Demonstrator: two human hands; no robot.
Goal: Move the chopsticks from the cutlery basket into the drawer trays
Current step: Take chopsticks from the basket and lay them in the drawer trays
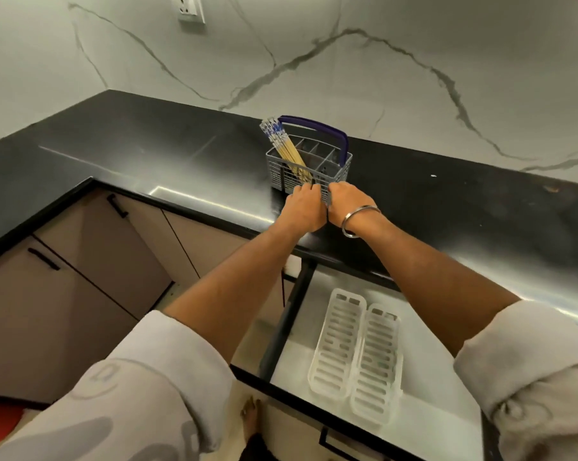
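A grey mesh cutlery basket (327, 168) with a dark blue handle stands on the black counter. Several pale wooden chopsticks (289, 151) with blue-patterned tops lean to the left in its front-left compartment. My left hand (302, 207) and my right hand (349, 201), which wears a metal bangle, sit side by side against the basket's near wall, fingers curled onto the mesh. Below the counter the drawer (423, 331) is pulled out. Two clear slotted trays lie in it side by side, the left tray (335, 344) and the right tray (377, 361), both holding nothing.
The black counter (148, 154) wraps round a corner to the left, under a white marble wall with a socket (189, 8). Beige cabinet doors with black handles (81, 261) stand below on the left. A bare foot (249, 414) shows on the floor beside the drawer front.
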